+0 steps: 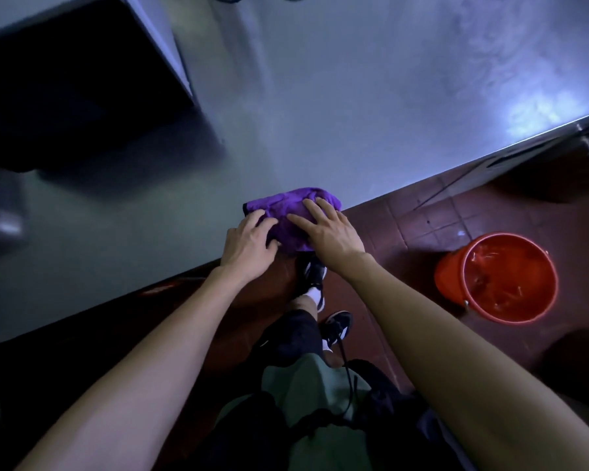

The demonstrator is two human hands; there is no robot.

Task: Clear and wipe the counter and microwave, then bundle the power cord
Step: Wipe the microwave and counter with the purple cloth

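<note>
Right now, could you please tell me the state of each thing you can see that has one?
purple cloth: bunched, at the counter's near edge.
left hand: fingers curled on the cloth's edge, gripping it.
right hand: fingers spread flat, pressing on the cloth.
counter: bare steel with streaky sheen.
orange bucket: upright on the floor, holding water.

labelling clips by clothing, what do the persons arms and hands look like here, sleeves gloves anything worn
Both forearms are bare, with no sleeves in view. The left hand and right hand wear no gloves, and no rings, watch or wristband show. No markings are visible on either arm, though the light is dim.
</note>
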